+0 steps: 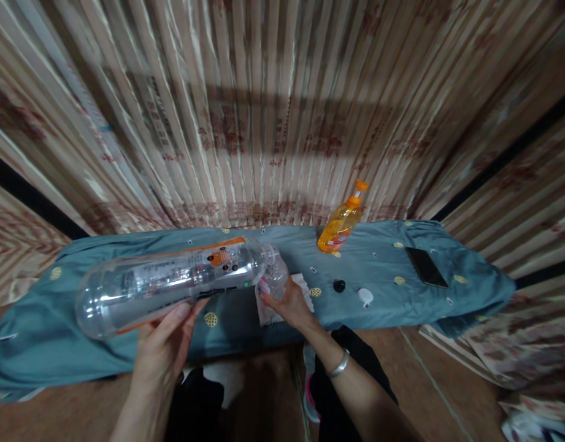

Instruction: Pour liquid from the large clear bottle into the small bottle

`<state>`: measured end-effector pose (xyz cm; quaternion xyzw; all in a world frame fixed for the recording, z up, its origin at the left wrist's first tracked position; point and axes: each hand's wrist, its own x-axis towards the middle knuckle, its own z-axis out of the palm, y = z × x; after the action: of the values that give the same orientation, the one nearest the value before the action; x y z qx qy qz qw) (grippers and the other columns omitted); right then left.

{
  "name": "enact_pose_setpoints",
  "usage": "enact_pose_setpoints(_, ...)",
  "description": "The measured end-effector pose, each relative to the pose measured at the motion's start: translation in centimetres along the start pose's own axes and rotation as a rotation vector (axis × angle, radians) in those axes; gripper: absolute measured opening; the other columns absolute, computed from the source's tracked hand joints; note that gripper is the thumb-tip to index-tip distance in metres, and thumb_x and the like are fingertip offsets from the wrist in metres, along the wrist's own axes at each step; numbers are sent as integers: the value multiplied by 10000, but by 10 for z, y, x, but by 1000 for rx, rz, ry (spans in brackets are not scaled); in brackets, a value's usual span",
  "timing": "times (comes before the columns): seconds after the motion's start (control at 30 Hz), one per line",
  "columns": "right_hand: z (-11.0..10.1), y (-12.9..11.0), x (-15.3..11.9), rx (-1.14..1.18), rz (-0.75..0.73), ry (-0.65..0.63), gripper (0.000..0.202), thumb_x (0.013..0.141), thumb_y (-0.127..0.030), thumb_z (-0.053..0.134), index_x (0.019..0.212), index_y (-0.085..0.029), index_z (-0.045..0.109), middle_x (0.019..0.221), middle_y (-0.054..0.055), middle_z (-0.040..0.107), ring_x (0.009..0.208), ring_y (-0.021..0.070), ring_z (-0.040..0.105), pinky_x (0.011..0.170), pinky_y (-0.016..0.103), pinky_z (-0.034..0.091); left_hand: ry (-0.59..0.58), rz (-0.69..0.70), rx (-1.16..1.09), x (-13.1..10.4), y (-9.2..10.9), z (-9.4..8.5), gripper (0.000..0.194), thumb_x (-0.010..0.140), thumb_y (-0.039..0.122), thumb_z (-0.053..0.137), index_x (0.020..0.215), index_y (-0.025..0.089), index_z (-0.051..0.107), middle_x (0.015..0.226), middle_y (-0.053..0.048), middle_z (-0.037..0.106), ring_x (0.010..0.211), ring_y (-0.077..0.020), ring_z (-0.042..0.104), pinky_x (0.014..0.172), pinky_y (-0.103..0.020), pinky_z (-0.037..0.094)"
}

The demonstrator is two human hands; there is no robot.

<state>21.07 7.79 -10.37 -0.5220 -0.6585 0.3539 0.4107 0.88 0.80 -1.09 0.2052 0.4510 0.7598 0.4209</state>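
Observation:
My left hand (165, 344) is closed around the underside of a large clear plastic bottle (148, 283) with an orange-edged label. The bottle lies almost level in the air, its base to the left and its neck to the right. My right hand (292, 305), with a silver bangle on the wrist, grips a small clear plastic bottle (276, 274). Its upper end meets the big bottle's mouth; whether liquid passes between them cannot be made out. Under my right hand a pale cloth (267, 312) lies on the bench cover.
A teal patterned cloth (383, 313) covers the long bench. On it stand an orange pump bottle (341, 227), a black cap (339, 286), a white cap (365, 296) and a dark phone (426, 266). A pleated curtain (273, 123) hangs right behind the bench.

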Motion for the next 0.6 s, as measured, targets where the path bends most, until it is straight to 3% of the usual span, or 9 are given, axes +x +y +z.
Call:
enact_pose_setpoints(0.33,0,2,0,20,-40,5,554,726,-353,722,1222,-184,542,1102,87,715,1010,252,689,879,385,555,33,-17,4,-1,1,1,404,374,316,932,704,236,712,706,1,704,820,-248,655,848,-447,570)
enact_pose_setpoints(0.6,0,0,0,-11,-24,2,548,721,-335,723,1219,-187,549,1104,95,717,1030,266,686,896,405,552,20,-16,16,-1,0,0,415,394,319,920,745,238,713,741,-2,713,922,-274,653,849,-432,562)
